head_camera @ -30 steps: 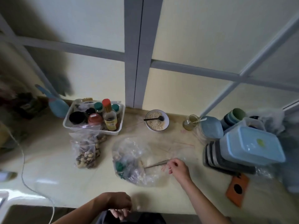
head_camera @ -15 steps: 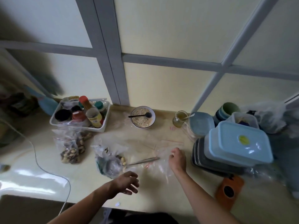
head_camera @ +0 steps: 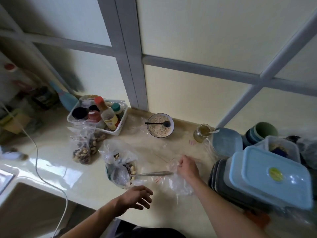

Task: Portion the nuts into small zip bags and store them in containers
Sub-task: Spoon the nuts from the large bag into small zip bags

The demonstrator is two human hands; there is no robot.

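Zip bag (head_camera: pixel 176 182) lies under right hand (head_camera: pixel 187 167), fingers pinching its top edge

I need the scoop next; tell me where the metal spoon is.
The metal spoon lies mid-counter, bowl inside the open nut bag, handle pointing toward the right hand.

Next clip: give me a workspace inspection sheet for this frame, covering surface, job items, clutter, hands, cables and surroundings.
Surface: glossy cream countertop, sink at its left end.
Job's things: open clear plastic bag of mixed nuts with a metal spoon in it; filled zip bags of nuts; empty clear zip bag; light blue lidded container on a stack.
Clutter: white basket of spice jars; bowl of oats with black spoon; small glass jar.
Hands: left hand open, hovering; right hand on the empty bag, grip unclear.
Cables: white cable crossing counter.
Surroundings: frosted grey-framed window.
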